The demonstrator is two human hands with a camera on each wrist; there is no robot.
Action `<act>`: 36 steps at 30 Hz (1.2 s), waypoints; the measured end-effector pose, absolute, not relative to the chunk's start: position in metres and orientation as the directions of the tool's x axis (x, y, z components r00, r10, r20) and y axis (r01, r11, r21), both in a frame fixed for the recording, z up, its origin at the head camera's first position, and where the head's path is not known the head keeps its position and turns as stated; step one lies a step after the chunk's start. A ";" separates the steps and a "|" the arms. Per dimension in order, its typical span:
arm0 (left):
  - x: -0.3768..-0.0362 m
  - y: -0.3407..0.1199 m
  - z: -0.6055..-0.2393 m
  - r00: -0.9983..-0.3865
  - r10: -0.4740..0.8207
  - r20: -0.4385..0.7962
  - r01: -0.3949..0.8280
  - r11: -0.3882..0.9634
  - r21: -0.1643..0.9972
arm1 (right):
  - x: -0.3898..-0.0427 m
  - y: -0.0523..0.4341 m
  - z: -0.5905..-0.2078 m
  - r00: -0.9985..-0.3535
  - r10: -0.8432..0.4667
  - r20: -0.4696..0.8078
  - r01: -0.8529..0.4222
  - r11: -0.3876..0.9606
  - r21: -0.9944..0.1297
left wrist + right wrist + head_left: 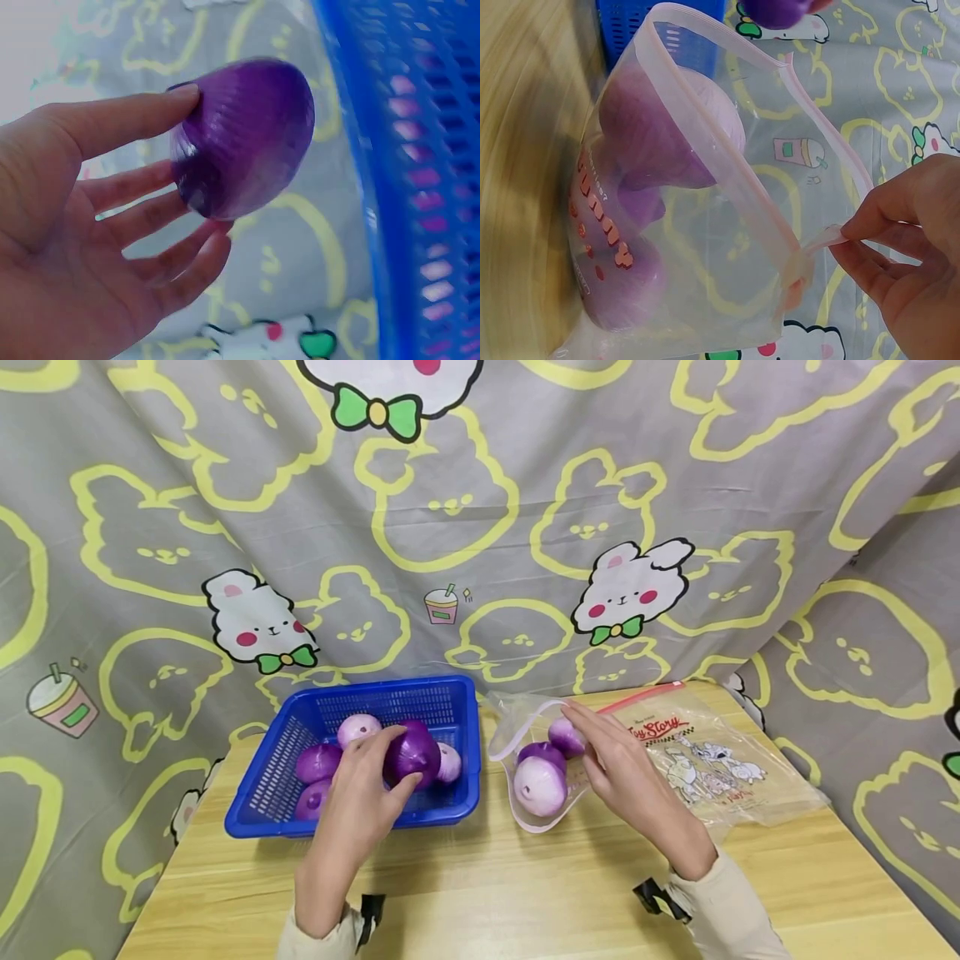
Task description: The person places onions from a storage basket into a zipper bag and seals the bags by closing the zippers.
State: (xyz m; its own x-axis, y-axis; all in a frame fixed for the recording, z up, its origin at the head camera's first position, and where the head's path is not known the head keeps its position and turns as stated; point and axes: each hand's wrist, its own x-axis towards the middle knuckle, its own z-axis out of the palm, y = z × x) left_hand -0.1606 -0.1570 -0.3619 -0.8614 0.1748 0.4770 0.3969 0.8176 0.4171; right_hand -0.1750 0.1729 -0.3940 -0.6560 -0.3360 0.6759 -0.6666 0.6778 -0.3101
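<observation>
On the left of the wooden surface (525, 893) sits a blue basket (277, 789) with several purple onions in it. Above it, the left hand (367, 797) grips a dark purple onion (412, 753) between thumb and fingertips, lifted clear of the rest. To the right, the right hand (622, 772) pinches the rim of a clear zip bag (712, 768), holding its mouth open toward the basket; three onions (542, 781) already lie inside.
</observation>
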 end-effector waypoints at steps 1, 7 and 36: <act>-0.158 -0.153 -0.359 -0.848 0.184 0.498 0.415 0.814 0.407 | -0.175 0.173 -0.394 -0.658 -0.335 0.674 -0.666 0.677 -0.312; -0.137 -0.122 -0.351 -0.747 0.280 0.603 0.547 0.775 0.318 | -0.173 0.172 -0.394 -0.664 -0.332 0.670 -0.664 0.674 -0.324; -0.158 -0.012 -0.411 -0.441 0.413 0.797 0.641 0.766 -0.042 | -0.165 0.173 -0.386 -0.655 -0.356 0.666 -0.675 0.673 -0.303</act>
